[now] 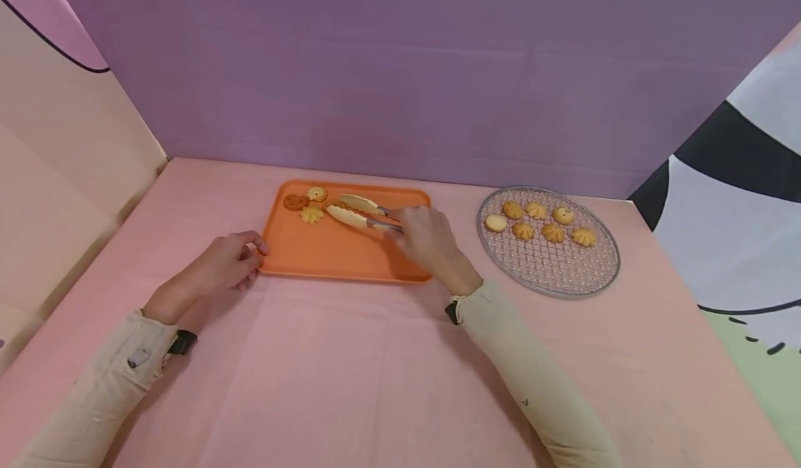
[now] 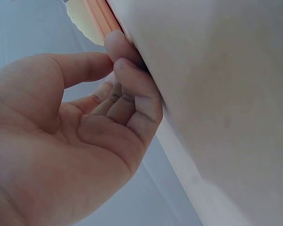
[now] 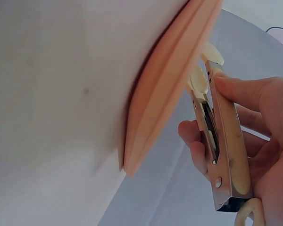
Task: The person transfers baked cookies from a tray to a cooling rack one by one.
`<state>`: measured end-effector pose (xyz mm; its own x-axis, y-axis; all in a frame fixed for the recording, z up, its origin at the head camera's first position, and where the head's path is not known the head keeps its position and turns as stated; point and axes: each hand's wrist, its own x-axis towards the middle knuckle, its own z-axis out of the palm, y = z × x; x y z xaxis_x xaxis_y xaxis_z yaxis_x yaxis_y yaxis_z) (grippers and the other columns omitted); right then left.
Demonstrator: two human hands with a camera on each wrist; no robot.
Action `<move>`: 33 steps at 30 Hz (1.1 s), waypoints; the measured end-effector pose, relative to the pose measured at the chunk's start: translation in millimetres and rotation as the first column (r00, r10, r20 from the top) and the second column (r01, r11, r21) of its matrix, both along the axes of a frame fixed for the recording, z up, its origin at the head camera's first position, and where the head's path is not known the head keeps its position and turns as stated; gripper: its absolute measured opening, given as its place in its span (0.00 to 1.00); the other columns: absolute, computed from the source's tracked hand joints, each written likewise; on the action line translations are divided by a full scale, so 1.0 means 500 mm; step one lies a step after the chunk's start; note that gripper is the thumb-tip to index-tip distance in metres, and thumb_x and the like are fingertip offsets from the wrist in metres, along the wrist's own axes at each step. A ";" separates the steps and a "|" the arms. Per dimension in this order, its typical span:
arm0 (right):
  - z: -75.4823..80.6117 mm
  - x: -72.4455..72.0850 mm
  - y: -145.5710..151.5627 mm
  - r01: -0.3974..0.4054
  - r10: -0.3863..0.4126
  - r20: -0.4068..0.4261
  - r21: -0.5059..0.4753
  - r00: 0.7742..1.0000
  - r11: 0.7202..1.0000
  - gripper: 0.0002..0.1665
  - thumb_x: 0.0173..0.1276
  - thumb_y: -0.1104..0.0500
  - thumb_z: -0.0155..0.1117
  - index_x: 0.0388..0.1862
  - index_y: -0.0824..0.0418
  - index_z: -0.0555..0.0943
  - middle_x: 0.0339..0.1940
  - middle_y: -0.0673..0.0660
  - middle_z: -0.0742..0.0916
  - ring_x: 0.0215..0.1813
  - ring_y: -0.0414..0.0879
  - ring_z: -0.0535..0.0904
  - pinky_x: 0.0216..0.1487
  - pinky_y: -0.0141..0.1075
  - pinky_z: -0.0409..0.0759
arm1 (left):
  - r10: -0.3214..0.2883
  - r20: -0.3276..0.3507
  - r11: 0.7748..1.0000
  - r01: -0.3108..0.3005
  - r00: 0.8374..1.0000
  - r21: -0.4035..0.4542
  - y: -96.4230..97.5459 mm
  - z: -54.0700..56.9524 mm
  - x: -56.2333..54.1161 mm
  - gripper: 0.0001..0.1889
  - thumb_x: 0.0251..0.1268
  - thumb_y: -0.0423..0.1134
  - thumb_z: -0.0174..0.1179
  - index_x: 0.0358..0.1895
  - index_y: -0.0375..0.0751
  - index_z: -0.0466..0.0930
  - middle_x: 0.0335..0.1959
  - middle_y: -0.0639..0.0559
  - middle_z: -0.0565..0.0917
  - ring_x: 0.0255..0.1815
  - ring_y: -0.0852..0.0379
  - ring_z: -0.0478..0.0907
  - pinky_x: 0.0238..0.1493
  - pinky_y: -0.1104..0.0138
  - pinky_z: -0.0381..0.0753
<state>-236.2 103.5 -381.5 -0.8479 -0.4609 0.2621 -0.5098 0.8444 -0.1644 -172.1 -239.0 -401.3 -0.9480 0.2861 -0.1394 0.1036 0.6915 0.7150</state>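
My right hand [image 1: 428, 242] grips a pair of tongs [image 3: 221, 136] with metal arms and cream scalloped tips. The tips [image 1: 346, 216] are spread low over the orange tray [image 1: 338, 256], on either side of a brown cookie [image 1: 334, 205] that they partly hide. Left of them on the tray lie a brown pretzel-shaped cookie [image 1: 295, 202], a pale round cookie with dark specks [image 1: 317, 193] and a yellow flower-shaped cookie [image 1: 311, 215]. At the tray's near left corner, my left hand [image 1: 231, 263] holds the rim between thumb and curled fingers, as the left wrist view shows.
To the right of the tray stands a round mesh rack [image 1: 563, 266] with a metal rim. Several cookies [image 1: 553, 232] sit across its far half. A purple wall [image 1: 400, 92] closes off the back of the pink table [image 1: 350, 370], and panels rise at both sides.
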 end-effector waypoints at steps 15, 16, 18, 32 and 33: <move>0.001 0.012 0.033 -0.035 0.041 -0.098 0.057 0.994 0.998 0.17 0.65 0.52 0.72 0.52 0.56 0.87 0.29 0.54 0.88 0.23 0.47 0.77 0.24 0.44 0.79 | 0.000 -0.016 1.000 0.000 1.000 -0.006 0.013 -0.008 -0.004 0.06 0.72 0.28 0.53 0.48 0.31 0.73 0.20 0.48 0.79 0.16 0.55 0.75 0.20 0.67 0.80; 0.002 0.014 0.036 -0.037 0.043 -0.100 0.060 0.994 0.998 0.18 0.65 0.52 0.71 0.53 0.55 0.86 0.30 0.54 0.88 0.23 0.47 0.77 0.24 0.44 0.79 | -0.002 -0.021 1.000 0.002 1.000 -0.009 0.014 -0.008 -0.005 0.06 0.72 0.28 0.53 0.48 0.31 0.73 0.19 0.48 0.79 0.16 0.55 0.75 0.20 0.67 0.79; 0.004 0.020 0.042 -0.043 0.050 -0.110 0.065 0.993 0.997 0.20 0.66 0.52 0.71 0.55 0.55 0.86 0.31 0.54 0.88 0.24 0.47 0.78 0.25 0.43 0.79 | -0.006 -0.027 1.000 0.005 1.000 -0.012 0.015 -0.008 -0.006 0.06 0.72 0.28 0.52 0.48 0.32 0.73 0.19 0.48 0.79 0.16 0.55 0.75 0.20 0.67 0.79; 0.015 0.085 0.106 -0.139 0.148 -0.217 0.059 0.965 0.989 0.22 0.65 0.54 0.71 0.56 0.61 0.84 0.37 0.57 0.89 0.24 0.49 0.79 0.24 0.41 0.77 | 0.007 -0.048 0.998 -0.010 0.999 -0.068 0.011 -0.013 -0.005 0.06 0.72 0.29 0.53 0.48 0.32 0.73 0.19 0.49 0.78 0.16 0.56 0.73 0.20 0.68 0.76; 0.012 0.089 0.110 -0.151 0.159 -0.229 0.056 0.960 0.987 0.22 0.65 0.54 0.71 0.55 0.62 0.84 0.37 0.57 0.89 0.24 0.49 0.78 0.23 0.40 0.76 | 0.012 -0.047 0.997 -0.015 0.999 -0.076 0.009 -0.013 -0.004 0.06 0.72 0.29 0.53 0.48 0.33 0.73 0.19 0.49 0.78 0.16 0.57 0.73 0.20 0.68 0.76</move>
<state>-191.8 158.6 -375.3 -0.6831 -0.5951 0.4234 -0.6554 0.7553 0.0042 -174.4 -234.7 -407.5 -0.9577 0.2632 -0.1164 0.1253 0.7456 0.6544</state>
